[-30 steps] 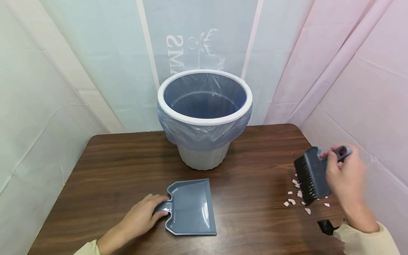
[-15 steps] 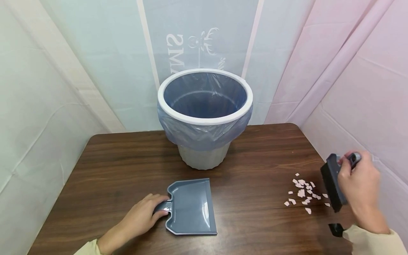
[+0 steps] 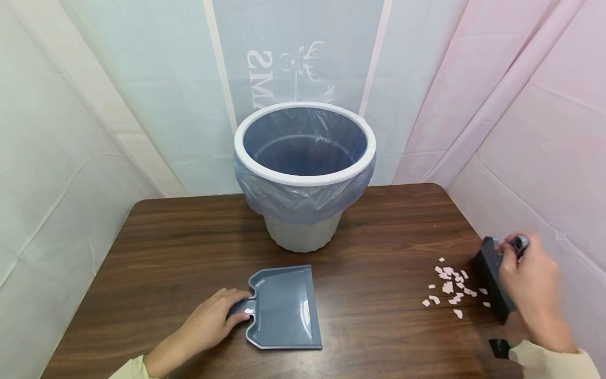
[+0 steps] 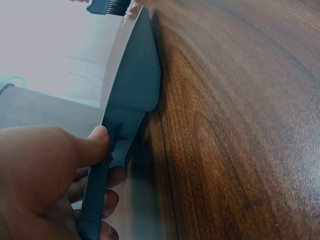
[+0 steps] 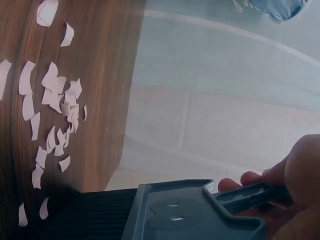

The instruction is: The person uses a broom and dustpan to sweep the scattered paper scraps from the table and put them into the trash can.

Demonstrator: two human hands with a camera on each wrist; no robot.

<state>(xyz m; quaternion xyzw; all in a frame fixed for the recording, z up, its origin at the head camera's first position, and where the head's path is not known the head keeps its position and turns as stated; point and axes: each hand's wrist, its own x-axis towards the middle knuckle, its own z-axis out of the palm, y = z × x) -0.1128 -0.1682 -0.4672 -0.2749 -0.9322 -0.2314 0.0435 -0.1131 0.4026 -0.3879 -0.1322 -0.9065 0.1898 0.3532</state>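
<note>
My left hand [image 3: 210, 318] grips the short handle of a blue-grey dustpan [image 3: 283, 308], which lies on the table with its straight lip facing right. In the left wrist view, the thumb [image 4: 97, 142] presses one side of that handle and the fingers curl round the other. At the right, my right hand [image 3: 532, 287] holds a matching hand brush [image 3: 494, 279] by its handle, black bristles down. A scatter of small pale paper scraps [image 3: 447, 287] lies just left of the brush. In the right wrist view, the bristles [image 5: 90, 215] come right beside the nearest scraps.
A white bin [image 3: 303, 234] lined with a translucent blue bag [image 3: 305, 202] stands at the back middle of the brown wooden table [image 3: 180, 247]. Pale cloth walls [image 3: 535, 158] rise close behind the table and along both sides.
The brush in my right hand has swung from over the scraps to their right side, then dropped lower, leaving the scraps uncovered. My left hand and the dustpan have stayed in place.
</note>
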